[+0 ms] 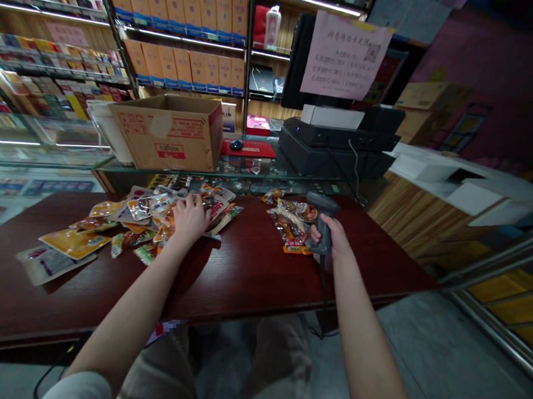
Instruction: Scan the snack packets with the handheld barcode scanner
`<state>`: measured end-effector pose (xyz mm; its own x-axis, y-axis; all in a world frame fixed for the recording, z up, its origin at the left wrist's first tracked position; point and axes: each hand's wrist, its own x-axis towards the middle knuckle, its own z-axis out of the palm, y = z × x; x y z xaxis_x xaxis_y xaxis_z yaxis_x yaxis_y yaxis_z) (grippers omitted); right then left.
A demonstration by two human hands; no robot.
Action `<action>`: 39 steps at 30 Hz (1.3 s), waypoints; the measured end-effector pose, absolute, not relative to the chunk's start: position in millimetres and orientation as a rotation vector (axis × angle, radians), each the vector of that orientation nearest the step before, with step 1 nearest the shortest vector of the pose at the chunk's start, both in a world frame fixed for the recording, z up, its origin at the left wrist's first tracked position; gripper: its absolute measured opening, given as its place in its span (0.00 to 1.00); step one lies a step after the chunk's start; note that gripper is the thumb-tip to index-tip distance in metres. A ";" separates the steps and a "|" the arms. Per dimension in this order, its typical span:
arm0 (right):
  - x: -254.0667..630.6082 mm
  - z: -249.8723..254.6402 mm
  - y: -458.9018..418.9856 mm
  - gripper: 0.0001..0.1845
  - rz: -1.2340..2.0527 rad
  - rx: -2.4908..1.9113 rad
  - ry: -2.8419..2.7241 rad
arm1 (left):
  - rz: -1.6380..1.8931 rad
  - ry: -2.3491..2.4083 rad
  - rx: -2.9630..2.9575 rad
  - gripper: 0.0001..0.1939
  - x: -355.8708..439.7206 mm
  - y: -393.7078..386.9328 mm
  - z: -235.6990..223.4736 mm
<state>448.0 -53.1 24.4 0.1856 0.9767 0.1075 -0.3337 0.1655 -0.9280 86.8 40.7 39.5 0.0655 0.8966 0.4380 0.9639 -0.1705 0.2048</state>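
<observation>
My left hand [190,217] is on a heap of plastic snack packets [163,209] on the left of the dark red table. Its fingers are bent and closed on a packet in the heap; the fingertips are partly hidden. My right hand [333,239] is wrapped round the grip of a dark grey barcode scanner [323,203], whose cable hangs over the table's front edge. The scanner's head points left, over a smaller group of snack packets [290,221]. A yellow packet [74,243] and a grey-white packet [53,264] lie flat at the heap's left end.
Behind the table [245,270] runs a glass counter with an open cardboard box [169,138], a mouse [236,145] on a red mat, and a black cash register base [335,152] beneath a monitor with a paper notice [345,55]. Shelves of orange boxes [178,7] stand farther back.
</observation>
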 end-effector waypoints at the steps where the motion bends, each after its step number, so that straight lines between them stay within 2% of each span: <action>1: 453.2 20.5 -53.6 0.16 1.116 -0.901 -0.857 | -0.696 -1.903 -2.167 0.29 90.0 40.4 38.6; 4: 461.5 13.1 -54.5 0.14 1.061 -0.833 -0.743 | -0.700 -1.718 -2.168 0.26 108.6 40.7 42.3; 8: 464.9 10.8 -56.3 0.14 1.102 -0.809 -0.721 | -0.557 -1.281 -2.592 0.22 161.2 46.6 51.8; 13: 468.1 8.1 -60.0 0.17 1.197 -0.844 -0.764 | -0.355 -0.836 -2.901 0.27 238.0 63.5 39.8; 15: 468.6 7.0 -59.9 0.18 1.207 -0.846 -0.751 | -0.309 -0.794 -2.919 0.26 256.4 70.1 30.2; 20: 466.2 7.0 -56.9 0.18 1.197 -0.837 -0.727 | -0.339 -0.832 -2.875 0.16 263.5 76.7 20.8; 23: 464.0 8.5 -57.6 0.19 1.186 -0.834 -0.755 | -0.457 -0.916 -2.882 0.18 248.8 73.1 28.0; 27: 462.4 12.0 -63.0 0.19 1.162 -0.851 -0.833 | -0.832 -1.319 -2.961 0.19 216.4 70.1 38.0; 31: 455.1 16.9 -63.9 0.19 1.208 -0.860 -0.887 | -1.690 -1.602 -3.063 0.18 177.9 70.8 37.0; 35: 428.1 23.3 -51.6 0.19 1.289 -0.857 -0.942 | -2.582 -1.802 -3.047 0.31 141.4 66.2 28.0; 37: 406.5 26.9 -41.3 0.18 1.368 -0.865 -1.002 | -2.809 -1.762 -3.024 0.35 126.9 63.2 23.6; 39: 382.4 30.2 -30.0 0.17 1.370 -0.835 -1.026 | -2.877 -1.725 -3.029 0.37 116.5 61.0 20.4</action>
